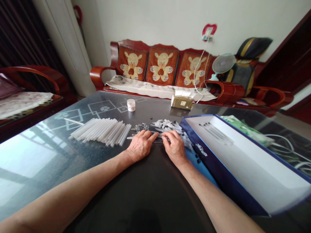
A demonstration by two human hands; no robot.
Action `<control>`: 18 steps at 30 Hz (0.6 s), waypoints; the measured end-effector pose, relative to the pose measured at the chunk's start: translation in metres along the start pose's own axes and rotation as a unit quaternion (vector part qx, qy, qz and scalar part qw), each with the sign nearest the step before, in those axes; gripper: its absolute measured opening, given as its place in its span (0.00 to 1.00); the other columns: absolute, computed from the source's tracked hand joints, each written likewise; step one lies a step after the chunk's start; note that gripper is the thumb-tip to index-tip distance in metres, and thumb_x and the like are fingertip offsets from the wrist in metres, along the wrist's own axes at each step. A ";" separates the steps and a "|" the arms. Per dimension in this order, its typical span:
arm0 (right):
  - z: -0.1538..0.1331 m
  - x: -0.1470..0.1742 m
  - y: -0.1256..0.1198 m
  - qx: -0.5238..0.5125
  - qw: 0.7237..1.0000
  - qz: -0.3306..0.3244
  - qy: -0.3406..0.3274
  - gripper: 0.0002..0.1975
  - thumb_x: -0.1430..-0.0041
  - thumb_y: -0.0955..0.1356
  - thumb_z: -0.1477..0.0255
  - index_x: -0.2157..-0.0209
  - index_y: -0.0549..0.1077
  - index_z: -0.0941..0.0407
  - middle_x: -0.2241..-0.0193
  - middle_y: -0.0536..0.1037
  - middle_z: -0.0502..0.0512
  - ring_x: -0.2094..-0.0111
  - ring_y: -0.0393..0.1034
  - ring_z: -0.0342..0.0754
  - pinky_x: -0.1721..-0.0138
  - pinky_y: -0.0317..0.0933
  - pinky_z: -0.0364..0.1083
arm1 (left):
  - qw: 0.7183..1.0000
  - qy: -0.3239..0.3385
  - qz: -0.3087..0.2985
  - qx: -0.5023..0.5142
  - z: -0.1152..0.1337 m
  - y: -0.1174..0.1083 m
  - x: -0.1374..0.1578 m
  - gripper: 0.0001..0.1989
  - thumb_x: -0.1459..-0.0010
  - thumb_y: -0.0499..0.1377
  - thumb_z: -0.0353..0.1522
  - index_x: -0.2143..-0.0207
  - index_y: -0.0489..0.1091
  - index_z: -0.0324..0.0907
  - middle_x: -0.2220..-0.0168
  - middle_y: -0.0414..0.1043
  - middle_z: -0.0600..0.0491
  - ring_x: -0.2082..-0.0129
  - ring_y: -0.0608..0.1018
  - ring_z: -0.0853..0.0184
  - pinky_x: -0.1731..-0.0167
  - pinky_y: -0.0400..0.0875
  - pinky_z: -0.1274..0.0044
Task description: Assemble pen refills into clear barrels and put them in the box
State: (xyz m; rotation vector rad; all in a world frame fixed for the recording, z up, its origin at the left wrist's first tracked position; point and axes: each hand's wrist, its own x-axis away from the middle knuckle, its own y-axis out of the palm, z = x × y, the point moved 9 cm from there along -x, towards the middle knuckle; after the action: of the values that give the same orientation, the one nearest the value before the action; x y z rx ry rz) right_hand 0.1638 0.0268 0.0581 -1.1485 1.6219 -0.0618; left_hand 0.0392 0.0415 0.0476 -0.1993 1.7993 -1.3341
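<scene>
Over the table's middle, my left hand (142, 144) is closed on a slim pen (129, 138), whose pale tip sticks out to the left. Close beside it, my right hand (175, 147) pinches at the pen's other end; whatever lies between those fingertips is too small to make out. Just behind my hands lie dark, thin pen refills (143, 127) and a heap of small whitish caps (166, 124). To the left is a pile of translucent white tubes (102, 131), like pen barrels. Small black pieces (198, 158) lie by my right wrist.
A blue box (206, 161) with white inside stands open on the right, several pens (216, 134) in it. Farther back are a small white jar (131, 105) and a tissue box (182, 102). A green-white bag (245, 129) and white cable (286, 142) lie beyond the box.
</scene>
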 end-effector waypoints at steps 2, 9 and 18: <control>0.001 0.000 0.000 -0.008 1.000 0.008 0.004 0.06 0.40 0.63 0.75 0.64 0.72 0.55 0.67 0.75 0.56 0.65 0.72 0.48 0.61 0.67 0.47 | 1.000 0.009 -0.013 -0.006 0.005 0.003 -0.002 0.19 0.36 0.47 0.27 0.45 0.67 0.42 0.65 0.70 0.48 0.66 0.70 0.62 0.62 0.70 0.71; 0.002 0.003 0.004 -0.070 0.997 -0.004 0.019 0.09 0.40 0.61 0.77 0.59 0.69 0.54 0.65 0.79 0.55 0.65 0.76 0.48 0.61 0.70 0.46 | 0.999 -0.008 -0.028 -0.016 0.014 0.007 -0.015 0.19 0.37 0.47 0.27 0.46 0.67 0.40 0.67 0.69 0.47 0.65 0.71 0.61 0.63 0.70 0.71; -0.002 0.002 -0.023 0.021 0.998 0.052 -0.004 0.13 0.41 0.58 0.79 0.60 0.71 0.56 0.60 0.76 0.60 0.55 0.70 0.51 0.51 0.65 0.52 | 1.000 -0.003 -0.002 -0.004 0.015 0.012 -0.014 0.22 0.38 0.48 0.26 0.44 0.66 0.49 0.67 0.68 0.49 0.67 0.70 0.62 0.65 0.69 0.72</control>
State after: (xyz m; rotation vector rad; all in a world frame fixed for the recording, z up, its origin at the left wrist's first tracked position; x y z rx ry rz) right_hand 0.1770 0.0120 0.0707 -1.0295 1.6642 -0.0236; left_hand 0.0624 0.0436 0.0438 -0.2094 1.8002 -1.3286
